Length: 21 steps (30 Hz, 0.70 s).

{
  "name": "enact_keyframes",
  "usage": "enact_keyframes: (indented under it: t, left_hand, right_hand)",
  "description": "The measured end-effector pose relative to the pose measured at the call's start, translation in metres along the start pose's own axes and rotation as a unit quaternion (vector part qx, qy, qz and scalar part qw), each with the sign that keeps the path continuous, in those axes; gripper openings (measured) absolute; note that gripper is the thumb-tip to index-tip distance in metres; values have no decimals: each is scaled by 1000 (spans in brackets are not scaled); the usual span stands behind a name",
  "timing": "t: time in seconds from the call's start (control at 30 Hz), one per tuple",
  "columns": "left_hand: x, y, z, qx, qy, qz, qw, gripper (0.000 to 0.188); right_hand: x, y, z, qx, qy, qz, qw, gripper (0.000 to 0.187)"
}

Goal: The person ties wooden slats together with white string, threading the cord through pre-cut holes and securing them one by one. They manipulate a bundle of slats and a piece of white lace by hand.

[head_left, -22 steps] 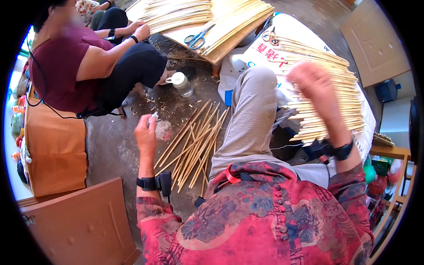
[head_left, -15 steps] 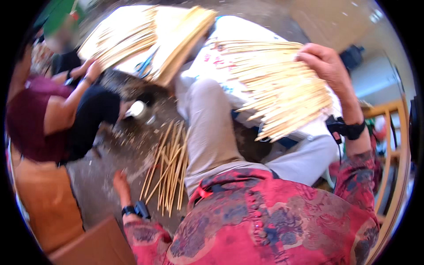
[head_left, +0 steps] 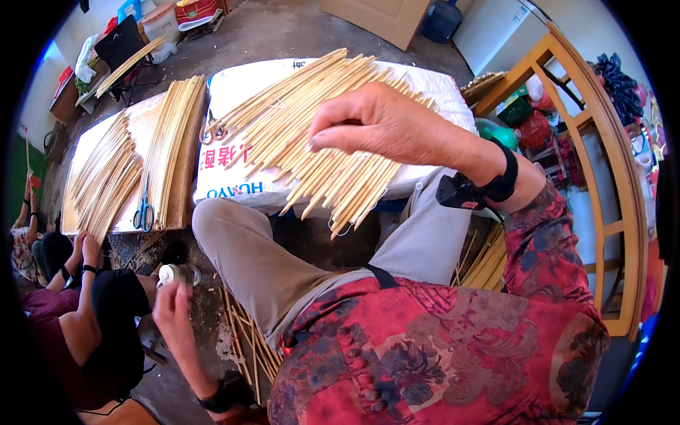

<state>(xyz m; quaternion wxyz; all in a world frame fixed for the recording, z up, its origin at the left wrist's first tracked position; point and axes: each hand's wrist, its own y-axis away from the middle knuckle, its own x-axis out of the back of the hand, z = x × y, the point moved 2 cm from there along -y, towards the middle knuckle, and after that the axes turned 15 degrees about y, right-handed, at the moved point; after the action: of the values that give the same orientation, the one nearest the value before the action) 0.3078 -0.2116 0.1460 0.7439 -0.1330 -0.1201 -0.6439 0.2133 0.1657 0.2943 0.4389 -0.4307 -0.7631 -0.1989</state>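
In front of me, a row of pale split sticks (head_left: 297, 127) lies side by side on a white printed sack surface (head_left: 227, 88), with thin white thread showing across some of them. My right hand (head_left: 375, 124) is over the row, thumb and fingers pinched together; anything between them is too small to make out. Off to the left, my left hand (head_left: 175, 312) is raised beside my knee with its fingers curled, slightly blurred, near a white round-topped object (head_left: 172, 274). What it holds, if anything, cannot be seen. Small scissors (head_left: 209, 127) rest at the sack's left edge.
Loose sticks (head_left: 248, 340) lie on the floor left of my leg. At left, a person (head_left: 78, 326) handles another stick row (head_left: 106, 170) on a board with blue-handled scissors (head_left: 144, 212). A wooden frame (head_left: 595, 177) stands at right; a blue water bottle (head_left: 444, 20) stands behind.
My view has swung, bringing the stick row nearer the middle. My right hand has gone from the row's right edge to above it. My left hand has risen from beside the floor sticks.
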Motion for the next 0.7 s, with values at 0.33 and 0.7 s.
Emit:
enact_keyframes:
  t: [0.33,0.7]
  left_hand:
    - [-159,-29,170,-42,198,-294,934,8]
    - [23,-140,39,-39,479,34,876,18]
  right_hand:
    - [-2,52,-8,2,-124,15,992,17]
    - [74,256,139,-315,41,155,935,17]
